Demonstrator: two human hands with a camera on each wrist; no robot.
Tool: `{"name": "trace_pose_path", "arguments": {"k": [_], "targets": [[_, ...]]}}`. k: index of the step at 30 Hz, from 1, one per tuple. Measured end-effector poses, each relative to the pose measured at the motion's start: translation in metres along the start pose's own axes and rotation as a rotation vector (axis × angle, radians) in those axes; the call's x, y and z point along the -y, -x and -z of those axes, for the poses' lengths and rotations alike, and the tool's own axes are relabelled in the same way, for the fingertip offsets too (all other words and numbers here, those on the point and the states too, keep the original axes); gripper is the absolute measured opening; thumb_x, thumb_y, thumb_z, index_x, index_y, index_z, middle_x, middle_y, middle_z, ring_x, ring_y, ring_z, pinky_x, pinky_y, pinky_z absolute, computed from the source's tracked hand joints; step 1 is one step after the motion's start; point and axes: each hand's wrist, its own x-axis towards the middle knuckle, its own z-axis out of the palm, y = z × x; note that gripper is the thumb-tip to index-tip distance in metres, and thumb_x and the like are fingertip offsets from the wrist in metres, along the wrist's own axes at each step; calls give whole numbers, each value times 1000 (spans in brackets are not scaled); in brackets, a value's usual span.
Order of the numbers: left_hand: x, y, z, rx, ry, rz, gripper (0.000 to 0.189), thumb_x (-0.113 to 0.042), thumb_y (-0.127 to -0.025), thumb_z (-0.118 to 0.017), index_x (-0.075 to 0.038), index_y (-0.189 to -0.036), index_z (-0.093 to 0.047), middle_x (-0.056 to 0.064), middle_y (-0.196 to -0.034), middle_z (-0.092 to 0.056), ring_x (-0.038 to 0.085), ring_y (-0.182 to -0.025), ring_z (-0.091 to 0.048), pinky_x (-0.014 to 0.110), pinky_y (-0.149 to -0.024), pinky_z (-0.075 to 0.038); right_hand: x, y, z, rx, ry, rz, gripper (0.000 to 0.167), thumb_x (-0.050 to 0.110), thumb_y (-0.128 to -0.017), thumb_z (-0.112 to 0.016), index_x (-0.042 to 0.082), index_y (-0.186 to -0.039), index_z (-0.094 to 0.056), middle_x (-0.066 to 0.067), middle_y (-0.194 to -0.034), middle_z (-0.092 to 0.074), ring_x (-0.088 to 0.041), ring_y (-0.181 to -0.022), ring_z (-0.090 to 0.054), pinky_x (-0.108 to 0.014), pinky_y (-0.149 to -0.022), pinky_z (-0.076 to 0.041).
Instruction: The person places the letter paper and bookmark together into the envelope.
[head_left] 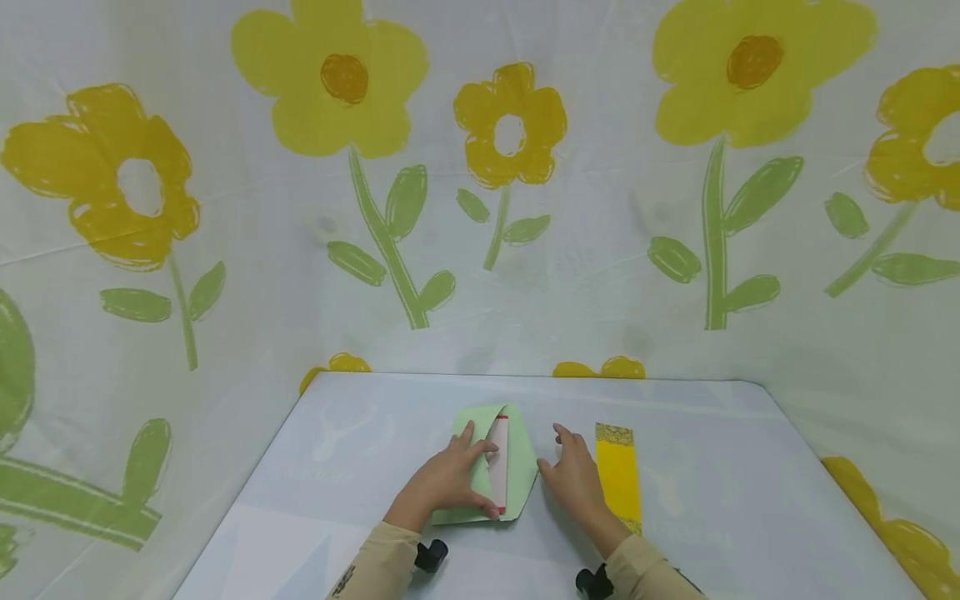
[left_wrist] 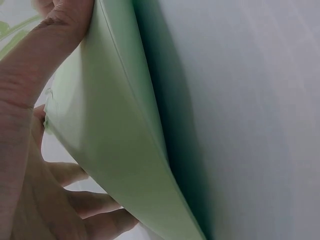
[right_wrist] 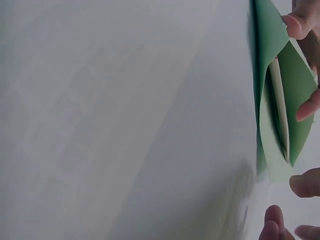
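A pale green paper envelope (head_left: 522, 467) stands partly open near the table's front, its flaps bowed apart. Between them shows a white card with red ends (head_left: 498, 467). My left hand (head_left: 450, 475) grips the envelope's left side, thumb at the near corner and fingers spread over the flap. The left wrist view shows the thumb (left_wrist: 65, 30) against the green paper (left_wrist: 115, 130) and fingertips along its edge. Just right of the envelope, my right hand (head_left: 573, 479) holds nothing; its thumb comes close to the right edge, with the fingers relaxed.
A yellow strip with gold patterned ends (head_left: 618, 479) lies right of the right hand, partly covered by it. The white table (head_left: 720, 467) reaches back to a flower-printed cloth (head_left: 600, 250). Small black cameras (head_left: 432, 556) sit at both wrists.
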Motion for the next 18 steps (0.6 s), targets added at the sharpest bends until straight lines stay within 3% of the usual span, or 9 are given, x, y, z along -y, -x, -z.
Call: {"name": "trace_pose_path", "arguments": {"k": [9, 18], "targets": [[-5, -2, -4, 12, 12, -2, 106, -69, -53, -89, -33, -144, -50, 21, -167, -17, 54, -144, -30, 64, -100, -46, -7, 3, 10, 1, 20, -53, 69, 16, -89, -77, -1, -148, -46, -24, -135, -50, -26, -91, -61, -45, -89, -57], [-10, -4, -5, 1, -5, -20, 106, -70, -52, -89, -31, -143, -51, 23, -166, -19, 56, -143, -31, 64, -99, -47, -18, 2, 19, -3, 15, -91, 71, 16, -89, -77, -1, -150, -43, -24, -138, -46, -29, -97, -60, -47, -92, -55]]}}
